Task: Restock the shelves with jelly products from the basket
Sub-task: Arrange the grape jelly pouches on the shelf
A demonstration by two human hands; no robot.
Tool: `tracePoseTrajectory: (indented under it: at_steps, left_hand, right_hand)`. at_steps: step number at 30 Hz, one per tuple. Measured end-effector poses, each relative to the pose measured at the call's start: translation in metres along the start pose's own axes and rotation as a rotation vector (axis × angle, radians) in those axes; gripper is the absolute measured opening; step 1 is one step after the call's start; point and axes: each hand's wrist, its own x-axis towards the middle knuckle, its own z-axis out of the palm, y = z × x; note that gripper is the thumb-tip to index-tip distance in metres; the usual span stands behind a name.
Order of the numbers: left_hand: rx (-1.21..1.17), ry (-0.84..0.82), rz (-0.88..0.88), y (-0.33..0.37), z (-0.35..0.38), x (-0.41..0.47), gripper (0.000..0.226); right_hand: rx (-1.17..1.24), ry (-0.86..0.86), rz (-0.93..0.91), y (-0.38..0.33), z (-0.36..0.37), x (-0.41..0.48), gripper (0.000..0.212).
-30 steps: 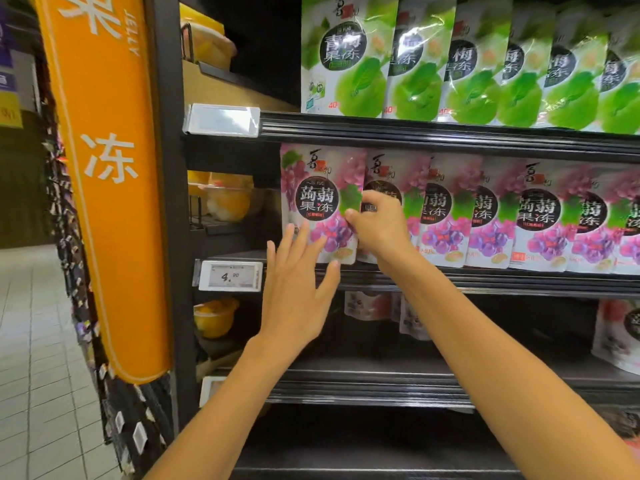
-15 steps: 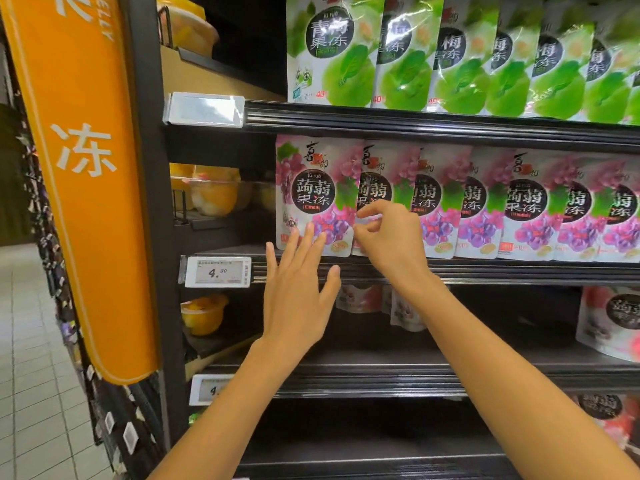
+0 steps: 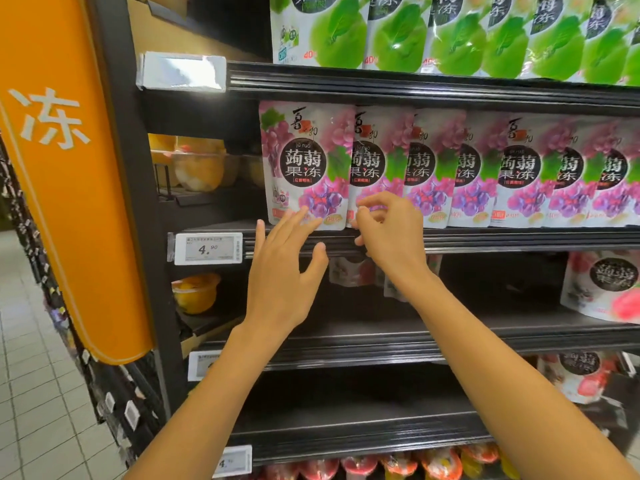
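A row of purple grape jelly pouches (image 3: pixel 478 168) is stood on the middle shelf (image 3: pixel 502 241), packed side by side and overlapping. Each pouch is set upright, its long axis vertical, the printed face turned out toward the aisle and the top edge tucked under the shelf above. The leftmost pouch (image 3: pixel 304 161) is placed at the row's left end, its base just behind the shelf's front lip.

The left hand (image 3: pixel 282 275) is raised in front of that lip with the fingers straight and spread apart; the fingertips (image 3: pixel 303 213) are laid over the bottom edge of the leftmost pouch, and nothing is gripped.

The right hand (image 3: pixel 389 233) is held just beside it, before the lower left corner of the second pouch (image 3: pixel 372 161). Its fingers are loosely curled, the thumb low over the shelf lip. Whether the corner is pinched or only touched cannot be told.

A price tag (image 3: pixel 207 248) reading 4.90 is clipped to the lip's left end. Green pouches (image 3: pixel 398 39) are lined up on the shelf above.
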Motion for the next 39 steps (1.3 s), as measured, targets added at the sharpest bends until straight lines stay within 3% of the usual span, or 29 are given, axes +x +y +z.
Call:
tracePoseTrajectory:
  at_steps: [7, 12, 16, 20, 25, 27, 31, 34, 37, 39]
  left_hand:
    - [-0.286, 0.033, 0.010, 0.005, 0.019, -0.036, 0.021]
    - [-0.402, -0.052, -0.090, -0.002, 0.057, -0.101, 0.018]
    - [-0.457, -0.236, -0.329, -0.012, 0.102, -0.183, 0.019]
    - [-0.448, -0.468, -0.624, -0.017, 0.151, -0.282, 0.020]
    - [-0.401, -0.677, -0.967, -0.008, 0.213, -0.414, 0.018]
    - [-0.378, -0.699, -1.081, 0.001, 0.235, -0.464, 0.019]
    - [-0.291, -0.693, -1.221, 0.014, 0.273, -0.555, 0.038]
    - [-0.266, -0.695, -1.390, 0.016, 0.294, -0.611, 0.021]
    - [-0.214, -0.678, -1.506, 0.011, 0.313, -0.659, 0.019]
    - [-0.220, -0.635, -1.591, 0.004, 0.327, -0.693, 0.016]
  right_hand:
    - [0.165, 0.102, -0.042, 0.026, -0.012, -0.051, 0.013]
    - [0.131, 0.013, 0.126, 0.088, -0.027, -0.122, 0.015]
    - [0.089, -0.141, 0.458, 0.164, -0.041, -0.199, 0.012]
    - [0.003, -0.285, 0.709, 0.247, -0.064, -0.285, 0.023]
    - [0.007, -0.424, 1.047, 0.345, -0.092, -0.374, 0.015]
    - [-0.010, -0.523, 1.152, 0.388, -0.103, -0.405, 0.012]
    - [0.013, -0.570, 1.242, 0.457, -0.115, -0.463, 0.035]
    - [0.030, -0.595, 1.284, 0.498, -0.115, -0.501, 0.047]
    - [-0.106, -0.674, 1.271, 0.534, -0.110, -0.542, 0.044]
    - [-0.101, -0.613, 1.403, 0.559, -0.101, -0.574, 0.047]
